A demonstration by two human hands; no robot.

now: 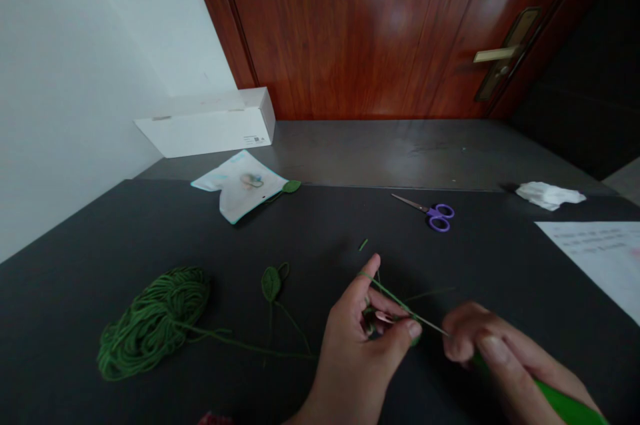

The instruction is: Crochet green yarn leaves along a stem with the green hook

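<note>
My left hand point(353, 338) is closed on a small piece of green crochet work point(415, 338), pinched at the thumb, with green yarn point(387, 290) running over its raised index finger. A small pinkish item point(384, 316) shows among the fingers; I cannot make out what it is. My right hand point(500, 352) grips a crochet hook with a green handle point(563, 404). Its thin metal shaft point(434, 326) reaches to the work at my left thumb. Left of my hands lie a skein of green yarn point(155, 325) and a crocheted green leaf point(271, 284) with loose tails.
Purple-handled scissors point(438, 217) lie beyond my hands, near a short yarn scrap point(363, 244). A pale pouch or sheet point(250, 188) with another green leaf point(291, 186) is farther left, before a white box point(215, 125). Crumpled tissue point(549, 195) and printed paper point(595, 255) lie right.
</note>
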